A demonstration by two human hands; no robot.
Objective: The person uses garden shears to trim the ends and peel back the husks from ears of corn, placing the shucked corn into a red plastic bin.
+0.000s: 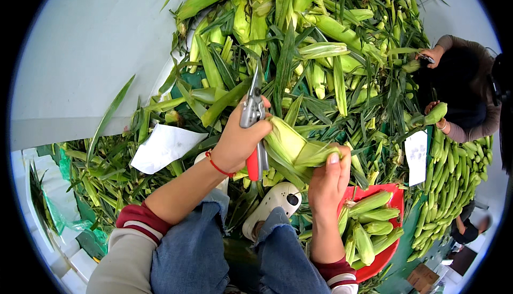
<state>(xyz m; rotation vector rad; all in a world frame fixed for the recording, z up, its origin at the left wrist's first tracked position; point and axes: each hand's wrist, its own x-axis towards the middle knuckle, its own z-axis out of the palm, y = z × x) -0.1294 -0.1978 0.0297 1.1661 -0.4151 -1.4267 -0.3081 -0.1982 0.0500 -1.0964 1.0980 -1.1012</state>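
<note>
My left hand [239, 140] is wrapped round a pair of pruning shears [251, 109] with grey metal and a red handle, the pointed blades facing away from me. Its thumb also presses on the far end of a green ear of corn [288, 147]. The ear is still in its husk, with leaves folded and loosened along it. My right hand [328, 184] pinches the husk leaves at the ear's near right end between thumb and fingers. Both hands are above my knees, close together.
Ahead lies a large heap of corn ears and leaves [320, 32]. A red basin [394, 198] of trimmed ears stands by my right arm. White papers [170, 147] lie on husks. At right, a co-worker [475, 80] handles corn beside a pile of ears [449, 182].
</note>
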